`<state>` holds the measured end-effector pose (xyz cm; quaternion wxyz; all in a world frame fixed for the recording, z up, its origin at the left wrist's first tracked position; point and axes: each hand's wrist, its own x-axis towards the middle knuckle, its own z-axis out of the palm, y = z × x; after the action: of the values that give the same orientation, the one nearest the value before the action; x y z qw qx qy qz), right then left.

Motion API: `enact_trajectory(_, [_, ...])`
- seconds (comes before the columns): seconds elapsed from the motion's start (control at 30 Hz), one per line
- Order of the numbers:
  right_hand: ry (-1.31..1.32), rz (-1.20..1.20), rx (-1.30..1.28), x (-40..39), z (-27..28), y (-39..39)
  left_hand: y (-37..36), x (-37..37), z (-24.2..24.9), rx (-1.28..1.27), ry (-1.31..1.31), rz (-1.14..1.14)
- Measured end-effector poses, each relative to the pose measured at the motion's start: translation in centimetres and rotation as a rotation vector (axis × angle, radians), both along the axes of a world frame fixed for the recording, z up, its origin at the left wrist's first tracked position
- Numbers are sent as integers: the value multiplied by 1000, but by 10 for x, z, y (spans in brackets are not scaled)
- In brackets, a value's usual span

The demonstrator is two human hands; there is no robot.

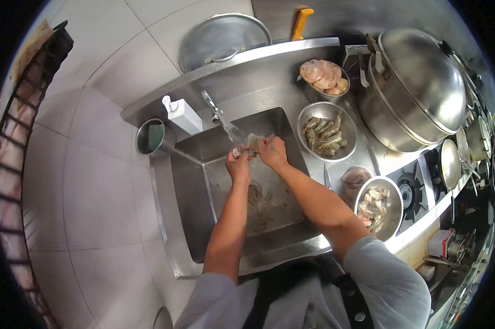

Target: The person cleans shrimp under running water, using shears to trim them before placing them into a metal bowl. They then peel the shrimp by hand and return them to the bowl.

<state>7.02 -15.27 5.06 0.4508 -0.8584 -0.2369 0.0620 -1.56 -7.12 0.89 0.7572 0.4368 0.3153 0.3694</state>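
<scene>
Over the sink (190, 219), both hands meet just below the running tap (213, 109). Between them is a pale, soft piece of seafood (254, 141), squid by its look, though fingers cover much of it. My left hand (238, 163) is closed around its lower left part, where a whitish, pinkish bit shows. The fingers of my right hand (273, 152) pinch the upper right part. Water falls beside the piece, close to my left fingers. Below my wrists, a blurred heap of pale brownish scraps (264, 203) lies on the sink floor.
Right of the sink stand a bowl of shrimp (327, 131), a bowl of cut seafood (380, 205) and a container with bagged pale food (324, 77). A large steamer pot (406, 93) and gas burner (407, 192) lie farther right. A soap bottle (182, 116) stands left of the tap.
</scene>
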Motion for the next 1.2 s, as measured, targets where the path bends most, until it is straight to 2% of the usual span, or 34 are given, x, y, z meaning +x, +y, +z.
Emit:
enact_trajectory(0.07, [132,15,132,15,-33,14,9,10,4,13,5,-12])
enact_trajectory(0.1, [133,5,130,15,-31,16,12,15,5,26,10,-18])
enact_trajectory(0.17, [777,-157,574,14,-19,18,21,25,2,-4,-23,-33])
enact_trajectory(0.23, [808,-224,654,21,-19,17,28,30,0,-34,-55,-45])
enact_trajectory(0.3, [839,-284,735,29,-20,14,36,26,0,-131,-64,42])
enact_trajectory(0.33, [784,-303,669,35,-22,12,49,24,-19,-133,-64,39])
enact_trajectory(0.37, [731,-319,602,41,-25,7,62,22,-37,-10,94,-96])
enact_trajectory(0.4, [530,-142,150,52,-38,-2,70,20,-51,113,253,-231])
enact_trajectory(0.43, [535,-146,145,54,-61,-7,70,19,-52,106,258,-234])
enact_trajectory(0.5, [68,221,-422,47,-100,-17,66,20,-46,259,270,-324])
enact_trajectory(0.53, [70,217,-426,40,-91,-20,68,21,-47,256,270,-328])
enact_trajectory(0.6, [266,114,-458,25,-77,-25,73,18,-49,380,325,-315])
enact_trajectory(0.63, [271,117,-463,21,-93,-26,73,16,-45,375,330,-314])
enact_trajectory(0.7, [201,324,-415,13,-123,-26,72,9,-38,469,443,-431])
enact_trajectory(0.8, [293,353,-448,-12,-83,-36,74,3,-58,431,352,-440])
enact_trajectory(0.9, [267,416,-443,-30,-78,-50,80,1,-81,509,329,-479])
enact_trajectory(1.0, [253,472,-379,-47,-92,-67,69,-1,-54,498,456,-499])
enact_trajectory(1.1, [354,385,-374,-62,-86,-85,72,1,-66,554,389,-475])
enact_trajectory(1.2, [346,447,-385,-71,-98,-107,71,0,-55,558,398,-536])
